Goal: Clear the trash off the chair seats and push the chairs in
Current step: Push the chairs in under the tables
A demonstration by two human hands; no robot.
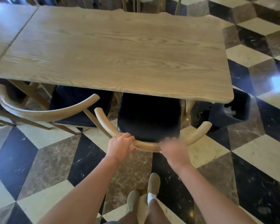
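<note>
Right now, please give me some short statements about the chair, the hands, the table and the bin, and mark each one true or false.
1. The left hand grips the curved backrest of the chair with the black seat. True.
2. Trash lies on that black seat. False: the visible part of the seat is bare.
3. The seat is partly under the wooden table. True.
4. The dark bin stands to the left of the chair. False: it stands to its right, by the table corner.
5. Something white lies inside the bin. True.
6. The right hand is away from the backrest. False: it is at the backrest, blurred.
</note>
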